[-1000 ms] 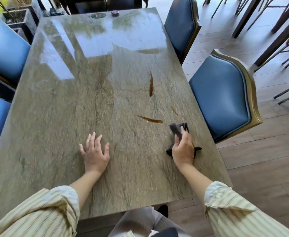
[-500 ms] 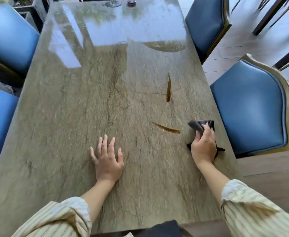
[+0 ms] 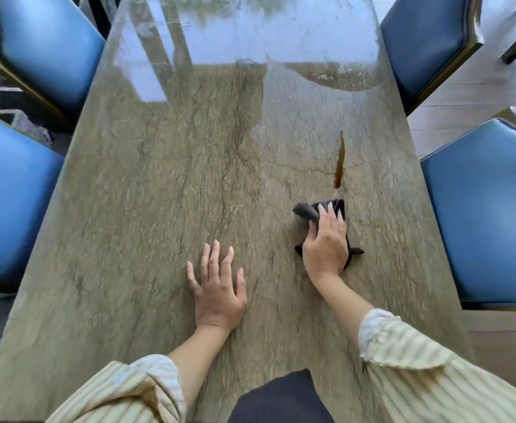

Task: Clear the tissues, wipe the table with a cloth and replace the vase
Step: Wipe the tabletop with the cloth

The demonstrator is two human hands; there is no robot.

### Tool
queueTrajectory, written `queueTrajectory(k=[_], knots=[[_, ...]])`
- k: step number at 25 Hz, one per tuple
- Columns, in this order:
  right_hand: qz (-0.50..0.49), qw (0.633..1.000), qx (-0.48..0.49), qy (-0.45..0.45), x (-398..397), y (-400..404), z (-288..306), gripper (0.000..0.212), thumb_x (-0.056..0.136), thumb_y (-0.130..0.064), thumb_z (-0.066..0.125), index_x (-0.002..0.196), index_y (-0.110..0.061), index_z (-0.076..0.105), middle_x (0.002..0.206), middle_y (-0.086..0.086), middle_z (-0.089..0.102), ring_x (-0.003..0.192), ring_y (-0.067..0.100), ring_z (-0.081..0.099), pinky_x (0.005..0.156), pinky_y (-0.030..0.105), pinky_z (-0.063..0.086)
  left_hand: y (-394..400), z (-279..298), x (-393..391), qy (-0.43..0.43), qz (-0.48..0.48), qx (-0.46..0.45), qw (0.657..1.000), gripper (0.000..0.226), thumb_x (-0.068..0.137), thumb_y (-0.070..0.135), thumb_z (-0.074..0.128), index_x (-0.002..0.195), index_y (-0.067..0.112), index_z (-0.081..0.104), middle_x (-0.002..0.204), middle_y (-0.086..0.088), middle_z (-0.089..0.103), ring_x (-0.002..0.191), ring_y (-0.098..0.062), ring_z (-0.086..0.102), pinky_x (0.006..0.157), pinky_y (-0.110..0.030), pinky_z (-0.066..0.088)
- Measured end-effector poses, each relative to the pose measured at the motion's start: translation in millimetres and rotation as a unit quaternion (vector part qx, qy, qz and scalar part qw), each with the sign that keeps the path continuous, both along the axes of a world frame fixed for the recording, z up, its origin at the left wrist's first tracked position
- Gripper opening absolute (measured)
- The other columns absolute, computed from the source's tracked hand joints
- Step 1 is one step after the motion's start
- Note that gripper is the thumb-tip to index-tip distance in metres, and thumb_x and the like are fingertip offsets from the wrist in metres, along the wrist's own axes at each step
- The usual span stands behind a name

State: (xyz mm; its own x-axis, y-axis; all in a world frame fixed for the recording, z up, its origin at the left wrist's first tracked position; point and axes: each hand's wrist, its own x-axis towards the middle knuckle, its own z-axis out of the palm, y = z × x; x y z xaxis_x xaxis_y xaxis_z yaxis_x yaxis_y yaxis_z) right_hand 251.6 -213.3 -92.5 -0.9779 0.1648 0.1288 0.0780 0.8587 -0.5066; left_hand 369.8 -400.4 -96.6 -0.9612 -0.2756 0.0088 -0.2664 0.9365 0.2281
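A dark cloth [image 3: 307,209] lies on the glossy green-brown stone table [image 3: 159,193], right of centre. My right hand [image 3: 325,242] presses flat on it, fingers pointing away from me, and covers most of it. One brown streak [image 3: 339,164] on the tabletop runs away from the cloth's far edge. My left hand [image 3: 217,285] rests flat on the table with its fingers spread, holding nothing. No tissues and no vase are in view.
Blue padded chairs with gold frames stand on both sides: two on the left [image 3: 46,47] [image 3: 9,203] and two on the right [image 3: 427,35] [image 3: 488,209]. The wooden floor [image 3: 501,340] shows at the lower right. The far half of the table reflects bright light.
My right hand has slid the cloth forward and to the left, over the spot where the nearer brown streak was. My left hand has stayed flat. The view has tilted closer to the table.
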Motion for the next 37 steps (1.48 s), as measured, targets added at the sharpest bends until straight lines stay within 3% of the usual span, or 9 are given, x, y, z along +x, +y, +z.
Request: queueTrajectory(k=[7,15,17,20,23,28,30,33,37], knots=[[0.266,0.962,0.064,0.005,-19.0,-67.5,-1.2,0.040,0.094,-0.032,0.046,0.131,-0.019,0.057,0.145,0.008,0.046,0.137,0.030,0.037,0.116,0.041,0.027,2.5,2.6,-2.7,0.038,0.015,0.055,0.998,0.051,0.095,0.034,0.026,0.142,0.016,0.036,0.155,-0.005,0.029,0.147,-0.018,0.017,0.118,-0.052,0.001],[0.468,0.882,0.058,0.026,110.2,5.6,2.6,0.044,0.089,-0.022,0.052,0.133,-0.019,0.054,0.150,0.003,0.040,0.144,0.022,0.026,0.118,0.038,0.022,-1.0,3.0,-1.2,0.154,0.055,0.199,0.966,0.029,0.088,0.009,0.029,0.111,0.013,0.045,0.122,-0.012,0.059,0.133,-0.028,0.044,0.116,-0.052,0.013],[0.521,0.849,0.070,0.056,92.7,36.3,-0.3,0.040,0.092,-0.024,0.048,0.131,-0.019,0.057,0.147,0.003,0.043,0.142,0.022,0.030,0.118,0.039,0.023,1.6,4.1,3.5,0.127,0.042,0.153,0.979,0.026,0.087,0.010,0.035,0.109,0.011,0.049,0.131,-0.008,0.056,0.139,-0.027,0.036,0.117,-0.055,0.000],[0.424,0.902,0.068,0.047,50.8,37.1,-1.5,0.039,0.089,-0.023,0.053,0.127,-0.019,0.059,0.144,0.004,0.047,0.138,0.026,0.036,0.113,0.046,0.030,19.0,8.1,19.0,0.088,0.072,0.055,0.992,0.034,0.086,0.016,0.042,0.119,0.013,0.051,0.145,-0.003,0.044,0.147,-0.025,0.015,0.110,-0.050,-0.024],[0.346,0.937,0.052,0.014,46.7,20.7,3.4,0.037,0.092,-0.026,0.051,0.128,-0.021,0.058,0.145,0.006,0.046,0.139,0.029,0.035,0.113,0.048,0.029,61.5,15.3,37.2,0.074,0.149,0.068,0.984,0.043,0.087,0.020,0.038,0.127,0.012,0.051,0.147,-0.006,0.042,0.147,-0.025,0.013,0.110,-0.060,-0.014],[0.541,0.837,0.063,0.043,77.1,107.2,-0.4,0.039,0.091,-0.027,0.053,0.129,-0.025,0.057,0.148,0.001,0.043,0.142,0.023,0.030,0.118,0.041,0.020,138.2,12.7,51.6,0.049,0.153,0.048,0.986,0.051,0.089,0.028,0.032,0.135,0.013,0.048,0.153,-0.007,0.033,0.147,-0.023,0.015,0.112,-0.060,-0.006],[0.548,0.832,0.064,0.059,58.3,164.2,1.2,0.039,0.091,-0.025,0.051,0.129,-0.025,0.057,0.147,-0.001,0.044,0.141,0.021,0.031,0.118,0.039,0.022,168.0,15.6,50.3,0.050,0.156,0.042,0.986,0.050,0.091,0.035,0.034,0.134,0.014,0.050,0.154,-0.009,0.030,0.145,-0.024,0.021,0.114,-0.055,0.005],[0.421,0.904,0.058,0.048,-4.6,232.9,2.2,0.038,0.092,-0.024,0.049,0.128,-0.022,0.058,0.143,0.001,0.048,0.138,0.024,0.036,0.112,0.046,0.032,207.0,14.3,47.2,0.025,0.168,0.042,0.985,0.055,0.091,0.043,0.034,0.137,0.016,0.046,0.154,-0.007,0.031,0.143,-0.024,0.025,0.110,-0.051,0.022],[0.235,0.970,0.055,-0.016,-60.5,222.8,3.6,0.038,0.093,-0.025,0.046,0.129,-0.020,0.058,0.144,0.008,0.046,0.137,0.031,0.033,0.114,0.048,0.026,233.5,4.9,47.4,-0.024,0.194,0.006,0.981,0.056,0.093,0.046,0.031,0.145,0.024,0.036,0.154,-0.003,0.032,0.144,-0.025,0.021,0.112,-0.058,0.011]])
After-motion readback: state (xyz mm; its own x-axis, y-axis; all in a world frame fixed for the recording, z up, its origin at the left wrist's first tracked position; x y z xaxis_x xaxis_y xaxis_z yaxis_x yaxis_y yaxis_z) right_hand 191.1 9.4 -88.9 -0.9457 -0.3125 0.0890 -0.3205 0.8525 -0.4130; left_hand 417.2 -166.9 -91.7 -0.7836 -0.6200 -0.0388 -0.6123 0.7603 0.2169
